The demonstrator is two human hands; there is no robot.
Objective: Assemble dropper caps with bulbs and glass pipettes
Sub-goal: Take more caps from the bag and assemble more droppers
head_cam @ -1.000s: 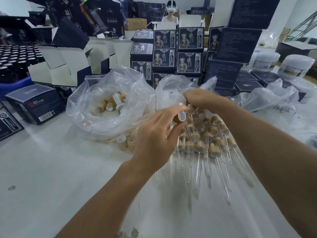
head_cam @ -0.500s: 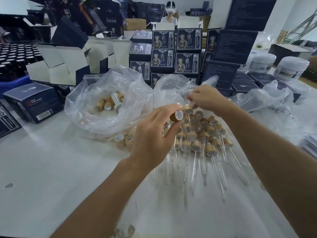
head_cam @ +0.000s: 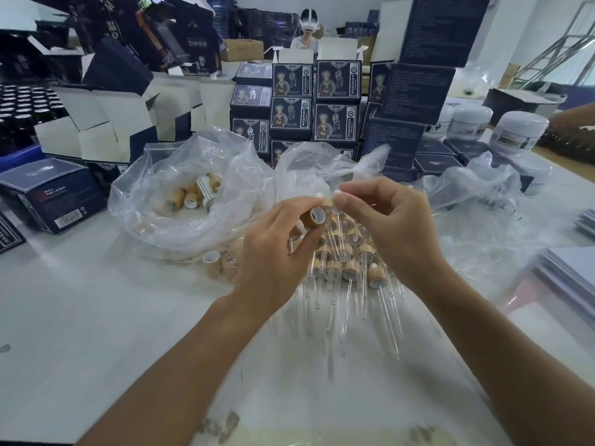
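I am looking down at a white table [head_cam: 80, 317] crowded with dark boxes [head_cam: 291, 78] and clear bags [head_cam: 193, 194]. My left hand [head_cam: 273, 262] is gripping a wooden cap [head_cam: 314, 217], open end toward me, above the pile of finished droppers [head_cam: 347, 262]. My right hand [head_cam: 396, 230] is pinching a glass pipette [head_cam: 339, 230] near its top, just beside the cap. I judge the joining step is under way; next the pipette needs lining up with the cap's opening and pushing in.

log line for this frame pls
step: pipette into cap | left hand: holds wooden cap | right hand: pinches glass pipette at top | finished droppers: piled on table
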